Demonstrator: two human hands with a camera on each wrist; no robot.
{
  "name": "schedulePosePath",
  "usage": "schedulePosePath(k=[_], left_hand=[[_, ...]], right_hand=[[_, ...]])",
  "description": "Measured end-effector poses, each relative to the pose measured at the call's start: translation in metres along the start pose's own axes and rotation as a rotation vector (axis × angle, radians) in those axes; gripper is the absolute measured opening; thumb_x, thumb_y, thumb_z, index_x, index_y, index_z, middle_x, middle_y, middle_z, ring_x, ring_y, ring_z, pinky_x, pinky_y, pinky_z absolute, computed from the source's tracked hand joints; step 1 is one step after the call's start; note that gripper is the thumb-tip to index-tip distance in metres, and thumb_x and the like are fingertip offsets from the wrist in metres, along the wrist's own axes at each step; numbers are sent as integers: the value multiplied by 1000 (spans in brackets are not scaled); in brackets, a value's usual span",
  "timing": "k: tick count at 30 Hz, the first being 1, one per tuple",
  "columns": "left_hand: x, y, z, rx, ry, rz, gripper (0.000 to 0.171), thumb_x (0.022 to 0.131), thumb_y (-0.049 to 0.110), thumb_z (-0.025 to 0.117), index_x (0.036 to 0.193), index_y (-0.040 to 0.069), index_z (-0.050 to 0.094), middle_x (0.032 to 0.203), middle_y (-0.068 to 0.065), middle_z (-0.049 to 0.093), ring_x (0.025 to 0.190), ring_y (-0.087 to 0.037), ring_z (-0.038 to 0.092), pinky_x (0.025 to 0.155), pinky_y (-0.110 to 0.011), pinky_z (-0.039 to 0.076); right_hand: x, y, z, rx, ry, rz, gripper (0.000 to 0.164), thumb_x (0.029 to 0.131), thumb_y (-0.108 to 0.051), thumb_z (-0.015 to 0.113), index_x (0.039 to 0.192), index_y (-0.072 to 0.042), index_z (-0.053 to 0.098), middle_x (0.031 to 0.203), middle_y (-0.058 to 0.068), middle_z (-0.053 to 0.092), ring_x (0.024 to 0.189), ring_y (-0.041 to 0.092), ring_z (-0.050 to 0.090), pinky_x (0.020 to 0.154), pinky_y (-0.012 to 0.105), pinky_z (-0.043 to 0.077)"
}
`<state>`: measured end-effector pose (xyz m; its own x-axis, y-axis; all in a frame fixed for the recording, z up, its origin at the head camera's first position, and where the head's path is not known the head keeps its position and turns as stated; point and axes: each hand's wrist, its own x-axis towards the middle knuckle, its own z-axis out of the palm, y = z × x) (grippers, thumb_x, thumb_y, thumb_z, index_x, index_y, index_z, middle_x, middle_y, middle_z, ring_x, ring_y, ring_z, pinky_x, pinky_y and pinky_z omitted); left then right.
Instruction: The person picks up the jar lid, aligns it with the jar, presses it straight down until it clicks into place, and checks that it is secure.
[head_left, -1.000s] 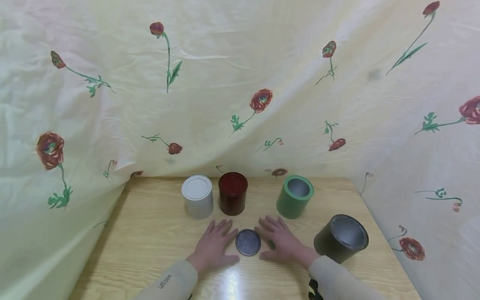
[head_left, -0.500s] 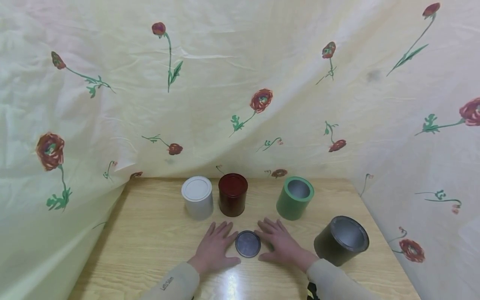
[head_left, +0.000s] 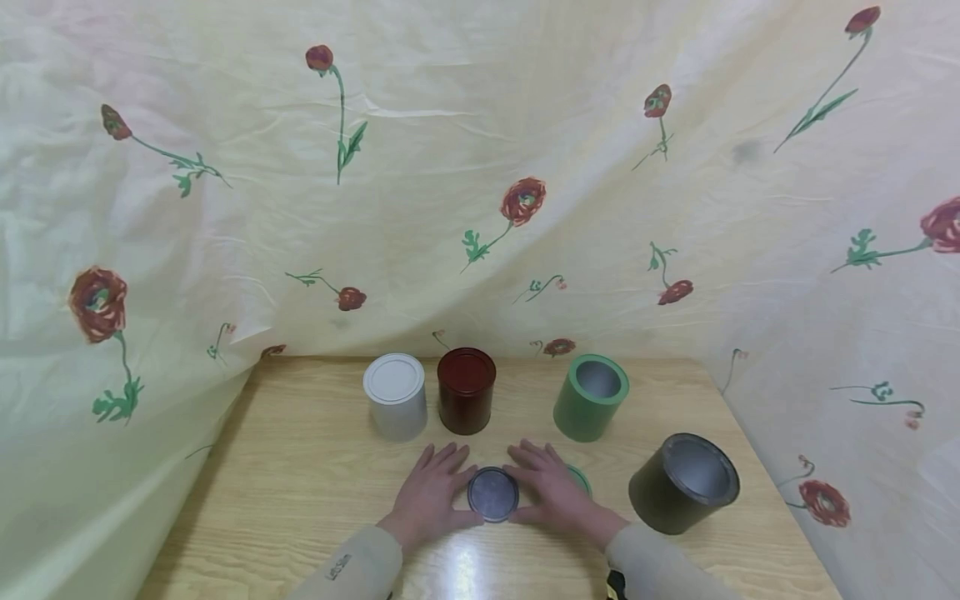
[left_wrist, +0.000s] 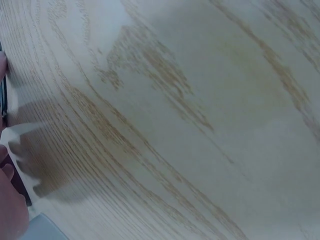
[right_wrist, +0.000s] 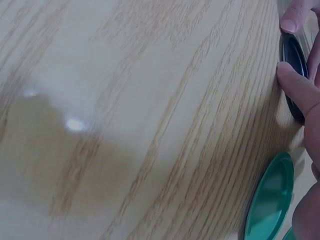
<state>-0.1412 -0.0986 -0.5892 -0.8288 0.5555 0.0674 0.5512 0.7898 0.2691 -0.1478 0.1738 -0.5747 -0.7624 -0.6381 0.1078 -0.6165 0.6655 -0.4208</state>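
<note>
A round black lid (head_left: 492, 494) is held between both hands in the head view. My left hand (head_left: 431, 492) has its thumb and index finger at the lid's left edge. On the opposite edge, the thumb and index finger of my right hand (head_left: 555, 493) grip it. The right wrist view shows the thumbs on the lid's rim. Beside and partly under my right hand lies a green lid (right_wrist: 270, 200), mostly hidden in the head view. An open black can (head_left: 678, 487) stands right of my right forearm, and an open green can (head_left: 587, 408) behind that hand.
A white can (head_left: 397, 400) and a dark red can (head_left: 465, 396), both lidded, stand side by side at the back of the wooden table (head_left: 300, 467). A flowered cloth (head_left: 420, 208) hangs behind and along both sides.
Both hands have closed in on the black lid, the right moving left onto its edge. The lid has shifted slightly toward me. More of the green lid shows behind the right hand.
</note>
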Motion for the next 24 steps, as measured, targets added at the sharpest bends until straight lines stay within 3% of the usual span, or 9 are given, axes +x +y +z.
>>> schedulePosePath(k=[8,14,24], left_hand=[[1,1,-2,14,2,15,77,87,68,76,143,16,70,162,-11,52,153,-34,44,129,-57,28],[0,2,-7,31,45,49,78,85,69,77,142,15,71,160,-12,54,152,-34,46,128,-57,30],[3,2,-28,48,111,113,77,84,65,82,138,12,73,157,-14,57,150,-36,48,125,-60,34]], right_hand=[[0,0,0,9,9,-12,72,82,-38,93,139,-1,69,156,24,54,149,51,42,119,76,29],[1,-1,-4,17,22,-30,73,81,-38,93,139,-1,69,156,25,54,149,52,41,118,78,27],[6,-4,-19,7,56,-38,77,77,-35,97,139,1,69,158,24,52,150,52,40,119,78,25]])
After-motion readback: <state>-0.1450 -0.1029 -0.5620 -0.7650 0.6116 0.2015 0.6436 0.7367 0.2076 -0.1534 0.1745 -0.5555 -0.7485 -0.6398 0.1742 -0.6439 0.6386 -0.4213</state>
